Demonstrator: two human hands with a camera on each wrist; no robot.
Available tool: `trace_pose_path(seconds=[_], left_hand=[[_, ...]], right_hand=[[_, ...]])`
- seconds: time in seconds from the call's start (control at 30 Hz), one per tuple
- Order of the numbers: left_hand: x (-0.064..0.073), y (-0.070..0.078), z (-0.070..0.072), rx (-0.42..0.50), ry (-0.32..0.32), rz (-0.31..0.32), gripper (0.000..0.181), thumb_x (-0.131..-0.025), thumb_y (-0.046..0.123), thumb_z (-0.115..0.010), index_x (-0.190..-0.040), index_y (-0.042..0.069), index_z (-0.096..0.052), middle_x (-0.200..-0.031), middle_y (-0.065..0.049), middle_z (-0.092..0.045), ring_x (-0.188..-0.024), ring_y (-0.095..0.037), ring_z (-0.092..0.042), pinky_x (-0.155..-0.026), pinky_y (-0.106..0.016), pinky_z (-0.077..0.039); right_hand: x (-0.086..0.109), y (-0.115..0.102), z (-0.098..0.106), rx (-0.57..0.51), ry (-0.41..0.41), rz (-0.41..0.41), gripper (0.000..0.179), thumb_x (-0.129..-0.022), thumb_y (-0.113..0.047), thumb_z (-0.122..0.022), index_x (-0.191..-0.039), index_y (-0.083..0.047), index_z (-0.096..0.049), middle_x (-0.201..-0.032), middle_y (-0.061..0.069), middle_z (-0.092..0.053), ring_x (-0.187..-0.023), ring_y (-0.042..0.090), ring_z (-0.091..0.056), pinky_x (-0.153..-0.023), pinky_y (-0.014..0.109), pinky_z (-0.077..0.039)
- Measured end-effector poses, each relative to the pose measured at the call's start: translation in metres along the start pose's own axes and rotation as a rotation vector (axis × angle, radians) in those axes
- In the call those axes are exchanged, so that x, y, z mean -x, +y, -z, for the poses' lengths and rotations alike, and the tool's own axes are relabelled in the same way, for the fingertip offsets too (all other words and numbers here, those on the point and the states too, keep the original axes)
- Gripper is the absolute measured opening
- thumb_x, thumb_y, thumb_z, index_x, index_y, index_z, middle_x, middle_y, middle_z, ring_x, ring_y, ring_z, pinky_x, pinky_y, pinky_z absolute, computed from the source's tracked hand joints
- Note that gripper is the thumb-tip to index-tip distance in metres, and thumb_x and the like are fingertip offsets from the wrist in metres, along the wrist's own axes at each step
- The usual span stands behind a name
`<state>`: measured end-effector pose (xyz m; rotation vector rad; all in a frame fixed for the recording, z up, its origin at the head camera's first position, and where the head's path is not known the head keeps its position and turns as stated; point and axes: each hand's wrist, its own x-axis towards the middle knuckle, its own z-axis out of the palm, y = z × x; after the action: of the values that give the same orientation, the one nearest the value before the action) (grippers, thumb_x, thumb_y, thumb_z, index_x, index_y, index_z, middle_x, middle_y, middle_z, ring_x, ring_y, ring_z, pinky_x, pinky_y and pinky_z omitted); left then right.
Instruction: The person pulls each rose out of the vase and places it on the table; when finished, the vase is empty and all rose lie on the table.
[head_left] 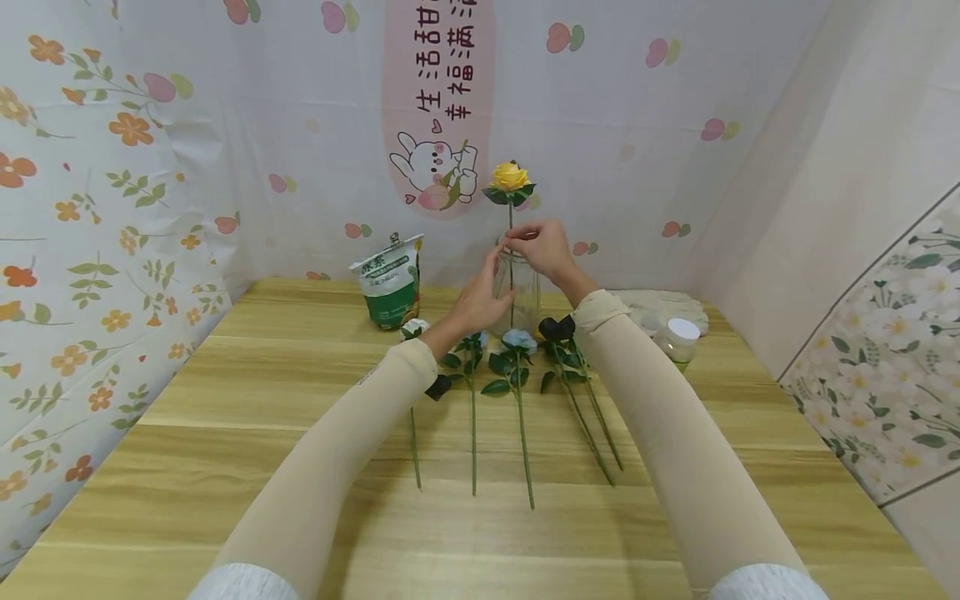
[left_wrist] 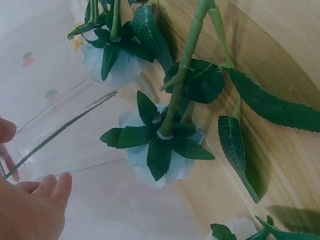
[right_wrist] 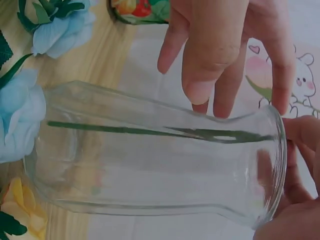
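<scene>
A long-stemmed yellow rose [head_left: 509,177] stands upright with its stem inside a clear glass vase [head_left: 529,302]. At the vase's mouth my right hand [head_left: 547,248] pinches the stem between thumb and fingers. My left hand [head_left: 480,302] is at the vase's left side, its fingers fairly straight and the index finger reaching up to the rim. In the right wrist view, the green stem [right_wrist: 115,130] runs down through the glass towards its base, and the left thumb [right_wrist: 200,90] shows beside the vase wall.
Light blue roses [head_left: 519,340], black roses [head_left: 557,328] and a white rose [head_left: 414,327] lie in front of the vase, stems towards me. Behind left stands a clipped green-and-white bag [head_left: 392,287]. A white-lidded jar [head_left: 681,340] and pale gloves [head_left: 663,308] are at right.
</scene>
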<state>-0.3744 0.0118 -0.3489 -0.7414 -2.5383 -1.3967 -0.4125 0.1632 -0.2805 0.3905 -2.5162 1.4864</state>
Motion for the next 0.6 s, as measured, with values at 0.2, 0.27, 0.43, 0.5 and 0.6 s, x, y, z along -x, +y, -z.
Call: trace_pose_path(seconds=[0.2, 0.27, 0.43, 0.5, 0.6], left_hand=[[0.002, 0.002, 0.000, -0.040, 0.000, 0.035, 0.080, -0.097, 0.016, -0.059, -0.160, 0.021, -0.009, -0.142, -0.019, -0.051, -0.102, -0.033, -0.064, -0.095, -0.045, -0.047], [0.003, 0.003, 0.002, -0.028, 0.003, 0.044, 0.080, -0.098, 0.017, -0.059, -0.160, 0.020, -0.009, -0.143, -0.019, -0.051, -0.103, -0.034, -0.062, -0.097, -0.046, -0.046], [0.009, 0.011, 0.012, 0.029, 0.056, 0.059, 0.081, -0.097, 0.024, -0.063, -0.159, 0.018, -0.012, -0.152, -0.018, -0.041, -0.135, -0.035, -0.045, -0.111, -0.050, -0.034], [0.011, 0.017, 0.017, 0.029, 0.092, 0.058, 0.080, -0.096, 0.023, -0.065, -0.159, 0.019, -0.015, -0.151, -0.016, -0.044, -0.133, -0.033, -0.047, -0.110, -0.053, -0.033], [0.013, 0.026, 0.024, 0.004, 0.139, 0.045, 0.077, -0.095, 0.023, -0.064, -0.158, 0.023, -0.020, -0.153, -0.008, -0.043, -0.132, -0.029, -0.048, -0.110, -0.060, -0.026]], right_hand=[[0.004, -0.006, 0.000, -0.089, 0.087, 0.056, 0.018, -0.093, -0.010, -0.070, -0.105, 0.004, -0.074, -0.119, 0.016, -0.068, -0.108, 0.027, -0.068, -0.072, 0.027, -0.048], [0.006, -0.010, 0.002, -0.105, 0.097, 0.074, 0.018, -0.093, -0.009, -0.070, -0.104, 0.004, -0.074, -0.119, 0.018, -0.067, -0.106, 0.026, -0.068, -0.070, 0.025, -0.047], [0.010, -0.020, 0.013, -0.136, 0.143, 0.135, 0.017, -0.092, -0.007, -0.070, -0.104, 0.005, -0.073, -0.119, 0.017, -0.066, -0.095, 0.018, -0.071, -0.071, 0.023, -0.052], [0.010, -0.023, 0.017, -0.156, 0.165, 0.171, 0.018, -0.092, -0.007, -0.070, -0.104, 0.006, -0.072, -0.117, 0.016, -0.066, -0.091, 0.015, -0.071, -0.074, 0.024, -0.056], [0.013, -0.031, 0.023, -0.195, 0.187, 0.242, 0.018, -0.092, -0.004, -0.070, -0.103, 0.010, -0.071, -0.113, 0.021, -0.066, -0.090, 0.017, -0.071, -0.074, 0.028, -0.058]])
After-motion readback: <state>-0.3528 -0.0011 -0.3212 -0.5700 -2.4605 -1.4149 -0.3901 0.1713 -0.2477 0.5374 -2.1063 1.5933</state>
